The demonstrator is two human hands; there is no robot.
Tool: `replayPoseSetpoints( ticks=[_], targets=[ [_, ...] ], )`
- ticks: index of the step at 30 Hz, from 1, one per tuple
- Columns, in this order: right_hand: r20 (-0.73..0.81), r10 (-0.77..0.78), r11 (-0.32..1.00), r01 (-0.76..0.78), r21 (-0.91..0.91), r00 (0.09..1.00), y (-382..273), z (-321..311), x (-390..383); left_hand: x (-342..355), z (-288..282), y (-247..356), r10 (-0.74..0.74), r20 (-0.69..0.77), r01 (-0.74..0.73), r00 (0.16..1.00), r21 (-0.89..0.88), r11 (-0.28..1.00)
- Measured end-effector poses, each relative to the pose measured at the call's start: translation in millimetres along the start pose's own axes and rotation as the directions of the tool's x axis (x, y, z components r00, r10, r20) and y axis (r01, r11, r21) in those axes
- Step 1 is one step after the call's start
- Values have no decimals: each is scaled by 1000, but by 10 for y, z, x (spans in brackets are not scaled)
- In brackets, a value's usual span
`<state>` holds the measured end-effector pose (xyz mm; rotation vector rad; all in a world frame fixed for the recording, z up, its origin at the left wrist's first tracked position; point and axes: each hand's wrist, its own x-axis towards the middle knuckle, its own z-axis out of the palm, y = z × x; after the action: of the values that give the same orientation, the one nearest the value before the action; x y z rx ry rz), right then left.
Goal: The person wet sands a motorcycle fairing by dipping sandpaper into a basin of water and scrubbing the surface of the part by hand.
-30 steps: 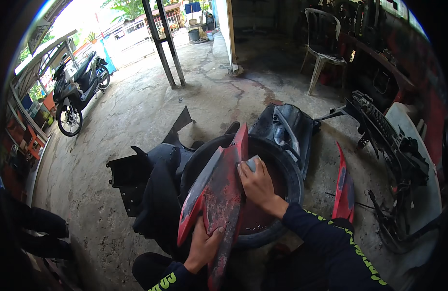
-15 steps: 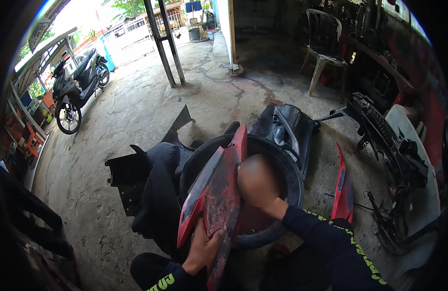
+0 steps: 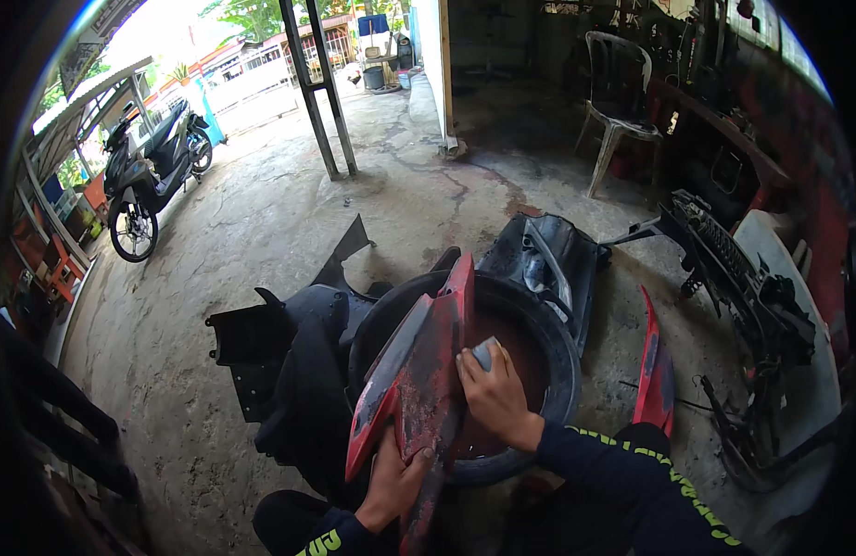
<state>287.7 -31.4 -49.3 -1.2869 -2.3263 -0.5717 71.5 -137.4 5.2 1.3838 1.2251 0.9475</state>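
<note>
Downward from my head view, my left hand is closed around the lower part of a scuffed red panel, which slants across a round black basin of reddish liquid. My right hand pinches a grey pad at the panel's right edge; I cannot tell whether the pad itself touches it. Black plastic parts lie just left of the basin, a slim red piece lies to its right on the concrete floor, and a motorbike stands well apart, upper left.
</note>
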Motion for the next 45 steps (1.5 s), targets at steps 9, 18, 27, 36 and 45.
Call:
replayPoseSetpoints(
  ticks=[9,18,27,36,45],
  targets=[
    [23,54,998,-54,-13,998,-55,100,-1,-25,2,-127,21,-40,-17,999,111,994],
    [23,84,995,-85,42,996,-212,-35,-18,-38,-17,-167,25,-86,-18,996,75,997],
    [17,106,994,-106,6,994,73,323,258,-50,-46,-129,-22,-21,24,1000,93,995],
    [30,122,993,-122,-4,992,100,434,413,-71,-73,-165,-44,-53,51,998,145,988],
    [34,89,996,-89,-4,995,170,465,458,-83,-20,-247,7,-44,-3,999,75,997]
  ],
)
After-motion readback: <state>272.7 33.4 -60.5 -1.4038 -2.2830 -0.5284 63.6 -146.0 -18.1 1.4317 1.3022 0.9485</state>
